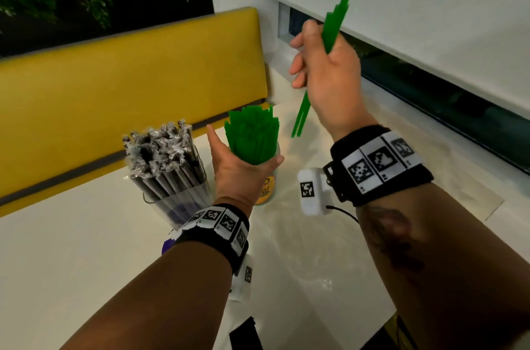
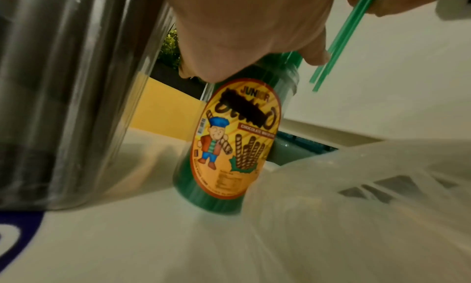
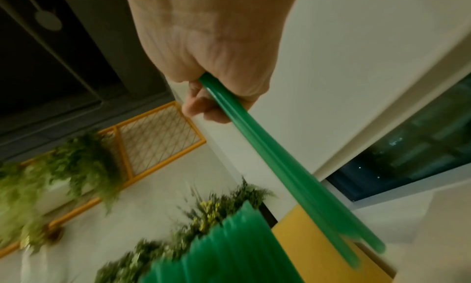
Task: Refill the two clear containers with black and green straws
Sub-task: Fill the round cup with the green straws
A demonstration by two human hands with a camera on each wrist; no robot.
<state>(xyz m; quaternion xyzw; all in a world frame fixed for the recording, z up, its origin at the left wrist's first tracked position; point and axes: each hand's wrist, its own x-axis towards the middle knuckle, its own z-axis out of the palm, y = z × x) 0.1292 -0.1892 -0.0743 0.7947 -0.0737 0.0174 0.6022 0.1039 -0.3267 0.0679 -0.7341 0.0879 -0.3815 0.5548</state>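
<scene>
A clear jar with an orange label (image 2: 234, 138) stands on the white table, packed with upright green straws (image 1: 252, 134). My left hand (image 1: 238, 168) wraps round the jar's top, thumb on the left, fingers on the right. To its left a clear container (image 1: 183, 200) holds wrapped black straws (image 1: 163, 151). My right hand (image 1: 324, 65) is raised above and right of the jar, gripping a few green straws (image 1: 334, 25) in a fist; their lower ends (image 1: 299, 120) hang near the jar's rim. In the right wrist view those straws (image 3: 280, 166) run down toward the packed bundle (image 3: 224, 247).
A yellow bench back (image 1: 129, 85) runs behind the table (image 1: 86, 249). A crumpled clear plastic bag (image 2: 356, 196) lies on the table to the right of the jar. A window sill and blind (image 1: 430, 34) border the right. A black object (image 1: 243, 335) sits at the near edge.
</scene>
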